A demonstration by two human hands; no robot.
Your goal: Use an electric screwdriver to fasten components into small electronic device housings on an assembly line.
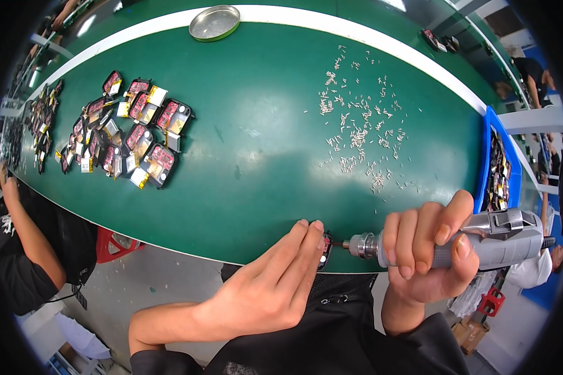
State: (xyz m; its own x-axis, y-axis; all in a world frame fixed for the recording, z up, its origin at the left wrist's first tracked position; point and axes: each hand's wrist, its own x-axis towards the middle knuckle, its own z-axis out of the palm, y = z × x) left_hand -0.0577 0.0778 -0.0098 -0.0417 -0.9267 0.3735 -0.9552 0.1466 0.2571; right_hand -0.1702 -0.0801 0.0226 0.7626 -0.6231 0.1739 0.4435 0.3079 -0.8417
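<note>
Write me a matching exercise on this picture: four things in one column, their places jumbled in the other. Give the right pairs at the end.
Things
1. Blue bin
2. Grey power driver
3. Round metal tin
4. Small loose pieces

Places
A. Held in the right hand
B. Scattered over the green tabletop, right of its middle
C. At the table's right end, with dark parts inside
D. At the white strip along the table's far side

Right pairs: 1-C, 2-A, 3-D, 4-B
</note>
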